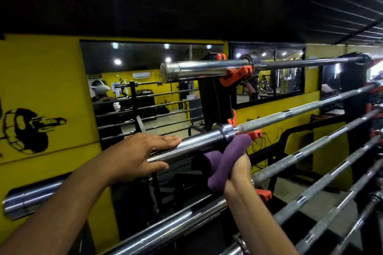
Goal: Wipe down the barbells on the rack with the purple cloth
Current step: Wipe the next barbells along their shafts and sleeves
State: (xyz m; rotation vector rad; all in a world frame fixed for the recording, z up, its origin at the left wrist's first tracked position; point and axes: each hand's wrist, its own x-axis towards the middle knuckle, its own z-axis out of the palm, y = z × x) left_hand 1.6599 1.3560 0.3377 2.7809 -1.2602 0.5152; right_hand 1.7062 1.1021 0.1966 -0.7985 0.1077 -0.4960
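Nearest, several long chrome steel barbells (310, 196) lie unwiped low on the rack. Above them, the right hand (238, 170) grips a bunched purple cloth (226, 157) under the second bar's shiny sleeve (199, 141); the left hand (143, 153) rests there, fingers straight. Farther up, the top barbell (199, 70) waits.

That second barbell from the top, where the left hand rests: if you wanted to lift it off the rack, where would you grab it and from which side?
Probably on the rough knurled shaft right of the collar, coming from above and the front. The smooth chrome sleeve under the left hand is thicker and looks slippery. The right hand holds the purple cloth just below.
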